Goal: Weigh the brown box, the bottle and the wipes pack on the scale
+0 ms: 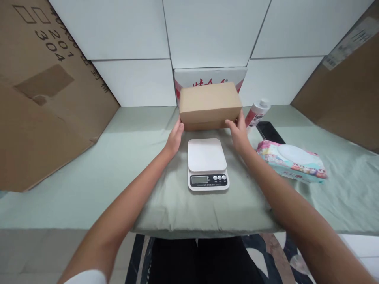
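Observation:
A plain brown cardboard box (211,103) is held between my two hands at the back middle of the table. My left hand (175,137) grips its left end, thumb on the front face. On the right end, my right hand (237,129) is closed with the thumb across the lower front edge; its other fingers are partly hidden behind the box. Nearer to me, between my forearms, a white kitchen scale (207,157) lies flat with nothing on its plate. No digits can be read on its grey display.
A pale green cloth (142,157) covers the table. Right of the box are a white-and-red bottle (257,113), a black tray-like object (270,131) and a pack of wipes (292,161). Behind stands a printed white-and-red carton (189,75). Large cardboard sheets flank the left (44,118) and right (349,86).

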Motion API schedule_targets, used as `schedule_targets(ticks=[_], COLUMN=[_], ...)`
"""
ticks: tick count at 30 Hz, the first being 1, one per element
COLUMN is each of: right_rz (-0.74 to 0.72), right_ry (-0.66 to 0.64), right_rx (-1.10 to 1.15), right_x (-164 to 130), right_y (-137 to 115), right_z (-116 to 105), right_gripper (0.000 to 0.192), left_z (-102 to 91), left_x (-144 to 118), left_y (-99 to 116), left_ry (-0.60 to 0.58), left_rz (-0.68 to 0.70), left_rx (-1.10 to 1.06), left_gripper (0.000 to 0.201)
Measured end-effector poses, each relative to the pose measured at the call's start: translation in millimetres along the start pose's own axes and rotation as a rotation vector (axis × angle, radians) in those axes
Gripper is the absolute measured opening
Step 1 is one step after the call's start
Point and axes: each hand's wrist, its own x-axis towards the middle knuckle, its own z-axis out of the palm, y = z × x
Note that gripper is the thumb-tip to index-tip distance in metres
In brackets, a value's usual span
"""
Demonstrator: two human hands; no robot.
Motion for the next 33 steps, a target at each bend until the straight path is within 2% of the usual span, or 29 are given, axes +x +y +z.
schedule_targets(ticks=[2,4,7,9,13,24,27,30,32,33], right_rz=[-0.064,-0.1,-0.14,-0.16,-0.155,-0.106,-0.142,-0.156,-0.154,-0.148], right_ry=[-0.055,-0.061,-0.02,-0.002,0.004,0.015,0.148,0.332,0.395,0.384], right_rx=[-0.01,-0.044,-0.077,-0.086,-0.081,-0.082,-0.097,-0.103,-0.073,-0.064], right_x=[-35.5,-68.2,-104.1,-117.6,-125.7,-124.5,-122.6,-116.2,-111.8,-110.3], right_y=[-19.5,-31.6,-33.7,-29.3,-23.7,-28.0,-24.8,-17.5,-11.0,-7.8], right_z=[-24.5,-40.9,-46.7,-42.8,-35.8,-35.7,-38.2,-42.3,-45.0,-46.1], right_gripper=[0.077,0.081,0.082,0.08,0.078,0.075,0.064,0.056,0.052,0.051], left_z=[-7.2,-13.5,-19.7,-21.8,-22.5,-23.8,-26.2,-34.2,-41.2,-44.3], left_x=[-41.9,-83.1,-129.1,-144.8,-149.5,-152.2,-146.3,-135.2,-127.9,-124.9], left_y=[26.1,43.6,48.0,42.3,34.6,34.2,36.2,38.9,38.8,38.1], left_ry=[-0.103,-0.12,-0.063,0.0,0.051,0.099,0.138,0.268,0.353,0.381], left_rz=[-0.006,0.011,0.028,0.023,0.015,0.019,0.05,0.055,0.031,0.019], left_rx=[-0.012,-0.024,0.01,0.031,0.055,0.053,0.04,0.009,0.0,-0.004], left_gripper=[0.075,0.077,0.079,0.081,0.08,0.071,0.069,0.063,0.062,0.063])
